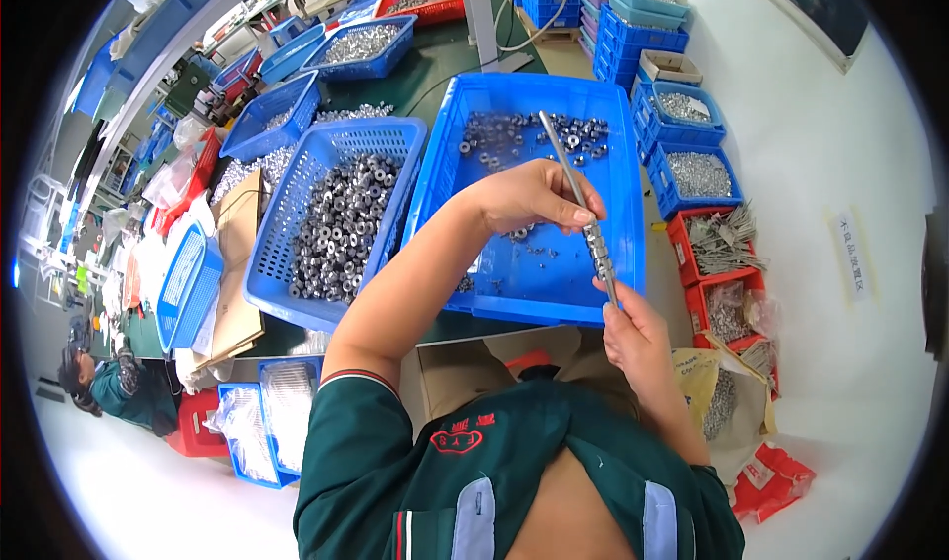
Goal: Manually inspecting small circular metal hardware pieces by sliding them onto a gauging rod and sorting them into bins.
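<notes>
Over a blue plastic tub (pixel 638 214), a slim metal rod (pixel 559 145) slants down from upper left to lower right. Several shiny metal nut-like rings (pixel 596 251) are strung on its lower part. My left hand (pixel 542 196) is closed round the rod just above the rings, thumb against the topmost one. Below them, my right hand (pixel 633 328) pinches the rod's lower end between thumb and fingers. Dark metal nuts (pixel 494 133) lie scattered along the tub's far side, with small loose bits on its floor. My left hand and forearm hide part of the tub.
Left of the tub stands a perforated blue basket (pixel 272 254) heaped with dark nuts (pixel 346 219). Cardboard sheets (pixel 237 263) lean beyond it. To the right are stacked blue crates (pixel 643 170) and red bins (pixel 682 249) of metal parts. Another person (pixel 114 392) is at far left.
</notes>
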Motion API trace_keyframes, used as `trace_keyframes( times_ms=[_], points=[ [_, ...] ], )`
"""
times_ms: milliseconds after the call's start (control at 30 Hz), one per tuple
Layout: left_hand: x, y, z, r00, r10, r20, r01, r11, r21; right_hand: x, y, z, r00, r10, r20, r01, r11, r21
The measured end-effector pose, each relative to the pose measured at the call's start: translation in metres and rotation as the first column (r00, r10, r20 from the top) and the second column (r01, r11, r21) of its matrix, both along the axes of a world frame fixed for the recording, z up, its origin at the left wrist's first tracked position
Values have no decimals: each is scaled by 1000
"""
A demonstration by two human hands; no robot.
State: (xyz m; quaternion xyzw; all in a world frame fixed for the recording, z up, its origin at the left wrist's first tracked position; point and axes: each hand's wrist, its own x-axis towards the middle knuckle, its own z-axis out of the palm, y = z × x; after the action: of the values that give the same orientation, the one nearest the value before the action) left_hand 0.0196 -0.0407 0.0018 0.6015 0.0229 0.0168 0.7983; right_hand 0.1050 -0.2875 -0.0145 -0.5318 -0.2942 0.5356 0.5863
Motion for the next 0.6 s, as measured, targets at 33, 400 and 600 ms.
trace_keyframes(
  times_ms=[33,400,600],
  points=[
    [0,0,0,998,11,-54,-11,1000,-1,0,0,-1,1000,-7,-9,7,1000,8],
    [-49,75,-17,769,638,28,-223,227,948,2,-3,-3,997,-56,-56,56,998,-4],
    [-32,78,-51,806,524,-276,248,126,961,3,-2,-5,997,-52,-61,53,998,16]
  ],
)
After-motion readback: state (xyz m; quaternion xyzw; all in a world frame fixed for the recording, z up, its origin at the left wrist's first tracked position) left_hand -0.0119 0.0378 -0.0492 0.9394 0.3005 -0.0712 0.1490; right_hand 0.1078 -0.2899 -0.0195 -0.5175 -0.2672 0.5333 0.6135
